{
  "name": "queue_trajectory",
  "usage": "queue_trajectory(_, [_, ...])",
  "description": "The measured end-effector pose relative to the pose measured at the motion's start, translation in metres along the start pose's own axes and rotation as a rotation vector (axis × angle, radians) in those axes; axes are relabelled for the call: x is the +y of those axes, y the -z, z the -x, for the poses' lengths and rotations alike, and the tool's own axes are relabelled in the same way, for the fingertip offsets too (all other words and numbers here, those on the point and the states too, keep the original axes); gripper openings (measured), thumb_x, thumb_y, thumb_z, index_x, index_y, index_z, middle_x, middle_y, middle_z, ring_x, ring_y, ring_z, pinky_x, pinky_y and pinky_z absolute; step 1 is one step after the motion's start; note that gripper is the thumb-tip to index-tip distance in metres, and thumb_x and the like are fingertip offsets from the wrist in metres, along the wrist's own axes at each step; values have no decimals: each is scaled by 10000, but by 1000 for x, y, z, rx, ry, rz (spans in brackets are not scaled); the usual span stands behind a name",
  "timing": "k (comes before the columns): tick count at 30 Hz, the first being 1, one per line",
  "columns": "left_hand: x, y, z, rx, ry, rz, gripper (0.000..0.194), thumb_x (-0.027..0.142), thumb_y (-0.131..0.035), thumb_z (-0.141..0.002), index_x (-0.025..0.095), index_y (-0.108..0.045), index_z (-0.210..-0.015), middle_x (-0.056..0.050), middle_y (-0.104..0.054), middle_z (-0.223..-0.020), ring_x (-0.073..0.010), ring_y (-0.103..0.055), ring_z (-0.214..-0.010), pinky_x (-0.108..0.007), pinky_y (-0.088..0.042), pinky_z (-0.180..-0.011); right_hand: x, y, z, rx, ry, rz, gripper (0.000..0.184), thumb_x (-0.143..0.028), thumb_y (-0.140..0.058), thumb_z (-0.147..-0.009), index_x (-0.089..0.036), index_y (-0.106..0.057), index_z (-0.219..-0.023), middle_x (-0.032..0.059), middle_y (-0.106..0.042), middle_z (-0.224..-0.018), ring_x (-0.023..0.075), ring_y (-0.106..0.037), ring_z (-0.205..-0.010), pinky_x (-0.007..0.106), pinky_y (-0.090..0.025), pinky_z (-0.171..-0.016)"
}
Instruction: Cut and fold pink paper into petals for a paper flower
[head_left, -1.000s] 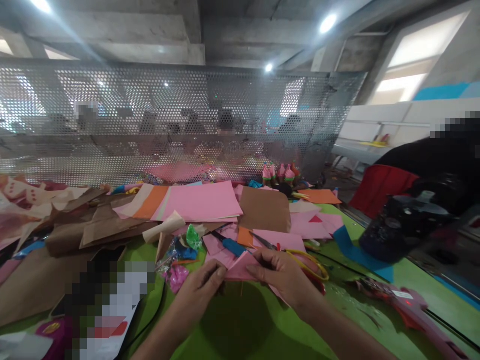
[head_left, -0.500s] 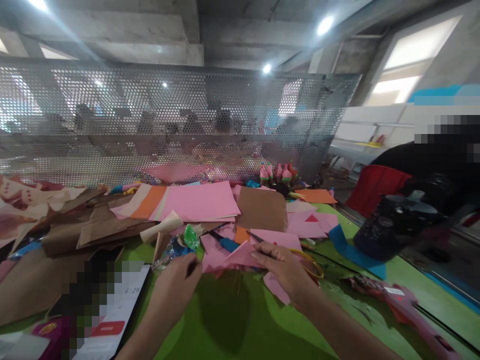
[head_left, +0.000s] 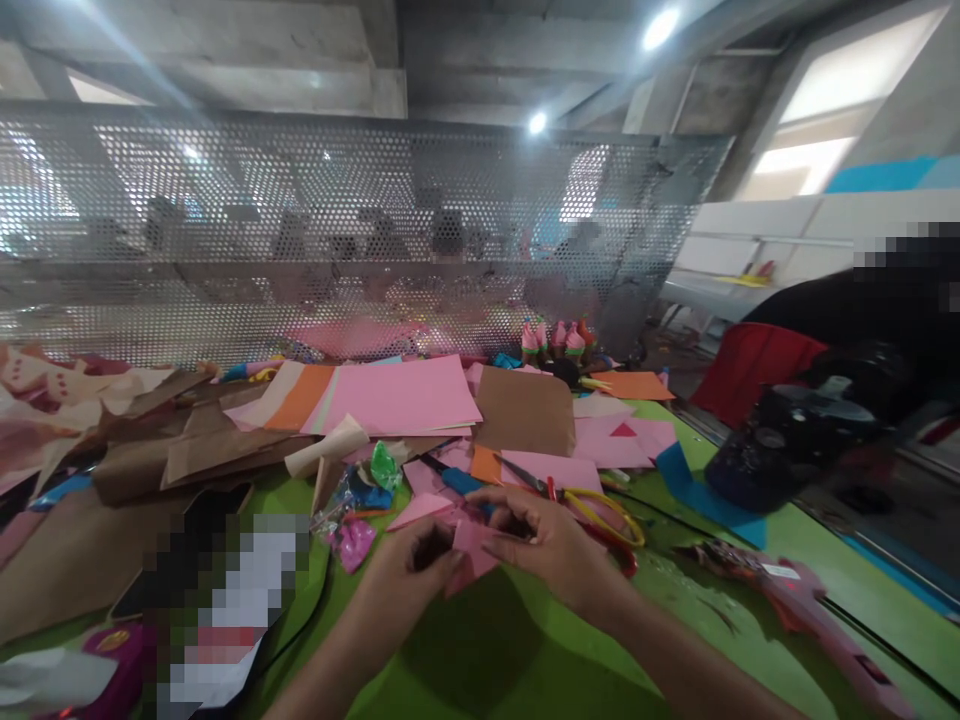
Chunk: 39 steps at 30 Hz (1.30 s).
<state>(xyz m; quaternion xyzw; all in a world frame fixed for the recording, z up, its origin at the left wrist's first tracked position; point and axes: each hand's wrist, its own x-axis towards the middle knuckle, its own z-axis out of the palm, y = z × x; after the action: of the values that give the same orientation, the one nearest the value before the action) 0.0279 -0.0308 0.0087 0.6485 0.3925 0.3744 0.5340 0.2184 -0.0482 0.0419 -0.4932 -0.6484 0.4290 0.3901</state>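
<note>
In the head view, I'm watching the left hand [head_left: 397,580] and the right hand [head_left: 559,548] pinching a small pink paper piece [head_left: 472,552] between narrowed fingers, above the glossy green tabletop [head_left: 472,670]; yellow-and-red-handled metal scissors [head_left: 552,489] are lying just beyond the right hand.

Both forearms [head_left: 345,640] are bare, tapering to narrower bare wrists [head_left: 611,603] and slim, bare fingers [head_left: 516,508].

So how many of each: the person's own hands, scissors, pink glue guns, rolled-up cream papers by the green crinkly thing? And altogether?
Hands: 2 (left hand, right hand)
Yellow-and-red scissors: 1
Pink glue gun: 1
Rolled-up cream paper: 1
Total: 5
</note>
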Motion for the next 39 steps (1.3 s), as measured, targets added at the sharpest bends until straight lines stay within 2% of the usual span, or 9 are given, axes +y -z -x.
queue_trajectory(3, [-7,1,-2,19,59,163,173,255,-679,-689,185,-521,-695,47,-514,-620,-125,-477,-589,-239,-338,-566,9,3,-3,53,-19,-118,336,-263,-706,-748,-204,-655,-1075,-20,-556,-780,137,-528,-713,231,-418,-636])
queue_trajectory(6, [-6,1,1,-121,101,297,201,235,-703,-672,176,-565,-805,13,-599,-728,-151,-550,-690,-257,-392,-648,13,4,-5,63,-48,-173,276,-265,-706,-750,-188,-651,-1009,-19,-572,-763,133,-533,-698,228,-413,-619])
queue_trajectory(9, [-1,0,3,-171,114,245,178,290,-675,-722,166,-598,-824,-13,-618,-782,-177,-565,-773,-286,-405,-717,8,3,-4,2,-52,-131,260,-264,-712,-749,-174,-652,-985,5,-619,-818,144,-552,-740,245,-429,-659])
queue_trajectory(12, [-1,-1,2,-125,124,190,207,355,-663,-738,161,-592,-759,-12,-600,-732,-171,-547,-719,-288,-401,-680,3,0,-3,-17,-43,-105,257,-282,-705,-759,-170,-659,-986,19,-639,-863,153,-563,-780,260,-438,-698])
queue_trajectory(17, [-13,-3,0,-38,169,344,249,368,-723,-686,176,-575,-741,18,-587,-671,-139,-546,-610,-253,-406,-582,3,0,-3,9,-122,-197,267,-392,-617,-842,-175,-621,-999,23,-648,-812,151,-587,-739,239,-430,-618])
queue_trajectory(23, [-10,-3,1,100,230,507,255,338,-761,-659,176,-588,-752,16,-618,-716,-132,-566,-654,-246,-452,-612,6,-2,-1,-180,-146,4,315,-448,-655,-807,-163,-603,-684,-40,-505,-604,106,-442,-570,220,-301,-516])
queue_trajectory(35, [-14,-2,-2,117,162,428,281,408,-735,-693,166,-593,-681,32,-563,-635,-118,-517,-592,-223,-437,-536,5,-3,5,-275,-211,-11,376,-453,-579,-860,-165,-600,-619,-7,-561,-590,135,-506,-570,235,-323,-533])
queue_trajectory(37, [-11,-1,-2,128,174,426,275,401,-730,-697,170,-582,-675,38,-551,-616,-116,-510,-568,-224,-440,-511,2,5,3,-244,-181,68,432,-488,-497,-903,-174,-588,-620,-9,-545,-573,136,-503,-549,237,-319,-520])
queue_trajectory(39, [-4,2,0,173,203,426,265,393,-731,-693,173,-584,-679,43,-547,-606,-115,-510,-556,-223,-449,-500,-1,19,1,-106,-132,249,434,-486,-451,-922,-186,-588,-639,-15,-531,-558,137,-491,-530,239,-300,-502])
